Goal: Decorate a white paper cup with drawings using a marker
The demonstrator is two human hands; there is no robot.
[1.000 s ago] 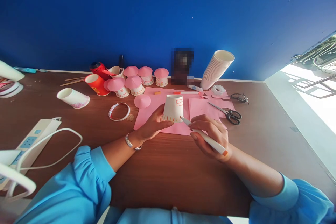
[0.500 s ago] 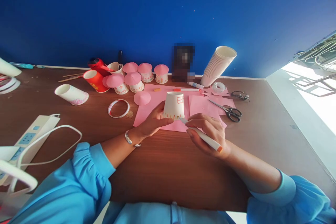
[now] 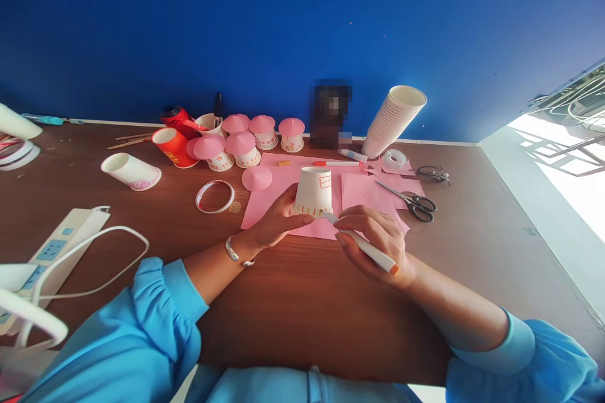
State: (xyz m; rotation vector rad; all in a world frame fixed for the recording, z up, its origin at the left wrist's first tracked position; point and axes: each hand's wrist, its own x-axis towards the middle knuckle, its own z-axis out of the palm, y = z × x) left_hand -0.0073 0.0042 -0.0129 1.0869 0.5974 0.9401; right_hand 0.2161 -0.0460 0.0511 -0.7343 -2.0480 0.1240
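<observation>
My left hand [image 3: 275, 221] grips an upside-down white paper cup [image 3: 314, 191] that stands on pink paper [image 3: 283, 198]; orange marks run along the cup's lower edge and a small orange square sits near its top. My right hand [image 3: 377, 240] pinches a white marker with an orange end [image 3: 366, 247], and the marker's tip touches the cup's lower right edge. Both forearms in blue sleeves rest over the brown table [image 3: 302, 302].
Several pink-roofed cup houses [image 3: 246, 141] stand at the back, beside a red cup [image 3: 174, 146]. A stack of white cups [image 3: 393, 119], a tape roll [image 3: 394, 159], scissors [image 3: 411, 203], a second marker [image 3: 334, 164], a glue tube [image 3: 351, 155], a tape ring [image 3: 215, 196] and a power strip [image 3: 54, 245] lie around.
The marker tip has shifted slightly left along the cup's lower edge. The view has drifted a little; the cup and my left hand stay in place.
</observation>
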